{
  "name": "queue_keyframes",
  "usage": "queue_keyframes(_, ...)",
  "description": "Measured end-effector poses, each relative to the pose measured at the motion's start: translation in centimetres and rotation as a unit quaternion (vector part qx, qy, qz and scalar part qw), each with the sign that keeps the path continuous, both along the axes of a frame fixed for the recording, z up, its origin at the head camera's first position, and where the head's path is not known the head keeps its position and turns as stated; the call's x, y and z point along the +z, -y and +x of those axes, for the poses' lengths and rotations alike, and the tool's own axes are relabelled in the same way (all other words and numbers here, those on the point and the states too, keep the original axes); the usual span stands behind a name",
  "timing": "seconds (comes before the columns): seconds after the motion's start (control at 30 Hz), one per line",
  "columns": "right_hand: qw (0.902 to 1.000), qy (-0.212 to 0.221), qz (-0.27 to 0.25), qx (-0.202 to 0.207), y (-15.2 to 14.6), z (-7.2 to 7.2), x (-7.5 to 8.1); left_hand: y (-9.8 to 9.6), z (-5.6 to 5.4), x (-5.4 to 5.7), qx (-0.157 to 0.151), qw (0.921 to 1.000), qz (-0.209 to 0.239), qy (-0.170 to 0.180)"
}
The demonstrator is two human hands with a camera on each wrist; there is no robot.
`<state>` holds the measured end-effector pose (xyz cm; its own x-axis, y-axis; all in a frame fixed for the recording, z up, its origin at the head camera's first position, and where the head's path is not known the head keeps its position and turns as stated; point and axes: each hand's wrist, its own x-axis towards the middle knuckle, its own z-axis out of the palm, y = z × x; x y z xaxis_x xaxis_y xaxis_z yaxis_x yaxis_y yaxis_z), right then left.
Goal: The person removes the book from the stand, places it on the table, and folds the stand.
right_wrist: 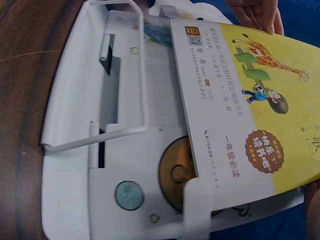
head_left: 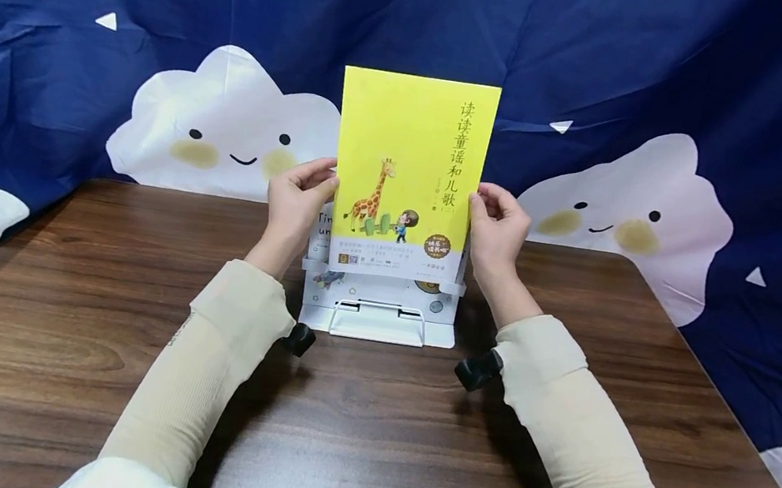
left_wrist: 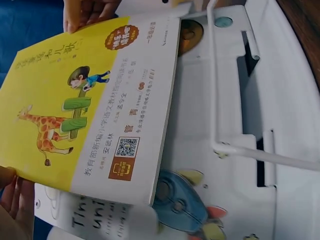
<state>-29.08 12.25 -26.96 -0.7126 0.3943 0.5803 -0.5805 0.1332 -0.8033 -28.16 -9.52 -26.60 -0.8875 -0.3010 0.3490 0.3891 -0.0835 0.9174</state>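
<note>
Yellow book (head_left: 413, 146) held up at the white bookstand (head_left: 319, 318).
Left hand (head_left: 297, 203) pinches its left edge, right hand (head_left: 499, 231) its right; its lower edge is above the stand's wire rest (left_wrist: 212, 75), toward the far side of the brown table (head_left: 359, 458).

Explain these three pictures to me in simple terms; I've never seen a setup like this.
No machine is at work here: you are looking at a person's bare left hand and right hand. The wide picture comes from a camera on the head, facing forward and down. The other two come from cameras on the wrists, so the same scene appears close up and turned sideways. Both hands hold a yellow book by its opposite side edges, cover facing the head camera. Behind it, a white stand with printed pictures sits on the brown wooden table. A dark blue cloth with smiling clouds hangs behind.
</note>
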Motion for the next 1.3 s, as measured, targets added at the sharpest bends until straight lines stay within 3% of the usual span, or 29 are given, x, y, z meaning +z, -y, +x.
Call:
queue_keyframes(0.13, 0.9998, -0.009, -0.017, 0.0, -0.1, 0.0, 0.7, -0.2, 0.4, 0.8, -0.007, 0.9998, 0.013, -0.009)
queue_keyframes(0.23, 0.9992, 0.01, -0.039, 0.008, 0.0, 0.2, 1.2, -0.3, 0.6, 1.0, -0.006, 0.9998, 0.018, -0.005)
queue_keyframes(0.37, 0.9968, 0.043, -0.064, 0.019, 0.1, 0.5, 1.5, -0.2, 0.8, 1.0, -0.005, 0.9997, 0.022, 0.009)
queue_keyframes(0.6, 0.9955, 0.065, -0.064, 0.026, 0.4, 0.8, 2.0, 0.4, 1.2, 1.0, -0.01, 0.9987, 0.038, 0.032)
queue_keyframes(0.73, 0.9946, 0.069, -0.066, 0.043, 0.9, 1.0, 2.4, 2.3, -2.1, -1.5, -0.028, 0.9978, 0.054, 0.028)
queue_keyframes(0.8, 0.9938, 0.074, -0.065, 0.051, 1.1, 1.1, 2.4, 3.8, -5.0, -3.7, -0.042, 0.9968, 0.066, 0.017)
queue_keyframes(0.87, 0.9922, 0.085, -0.067, 0.061, 1.4, 1.2, 2.5, 5.1, -6.6, -4.9, -0.057, 0.9952, 0.079, 0.01)
queue_keyframes(0.93, 0.9904, 0.103, -0.063, 0.068, 1.7, 1.4, 2.5, 5.6, -6.1, -4.7, -0.06, 0.9949, 0.08, 0.009)
queue_keyframes(0.97, 0.9884, 0.113, -0.068, 0.075, 1.9, 1.5, 2.5, 5.5, -5.2, -4.2, -0.058, 0.9957, 0.071, 0.006)
queue_keyframes(1.1, 0.9828, 0.144, -0.067, 0.095, 2.5, 2.0, 2.5, 4.4, 1.2, 0.2, -0.039, 0.9972, 0.046, 0.044)
queue_keyframes(1.13, 0.9813, 0.148, -0.069, 0.102, 2.7, 2.0, 2.5, 4.4, 2.0, 0.6, -0.037, 0.9972, 0.045, 0.047)
queue_keyframes(1.17, 0.9801, 0.151, -0.069, 0.108, 2.9, 2.1, 2.4, 5.1, 1.4, -0.1, -0.057, 0.9952, 0.066, 0.044)
queue_keyframes(1.23, 0.9787, 0.157, -0.06, 0.118, 3.4, 2.2, 2.5, 5.9, 1.3, -0.5, -0.064, 0.9935, 0.077, 0.054)
queue_keyframes(1.3, 0.977, 0.164, -0.054, 0.126, 3.9, 2.3, 2.5, 7.1, 0.6, -1.4, -0.065, 0.9924, 0.082, 0.066)
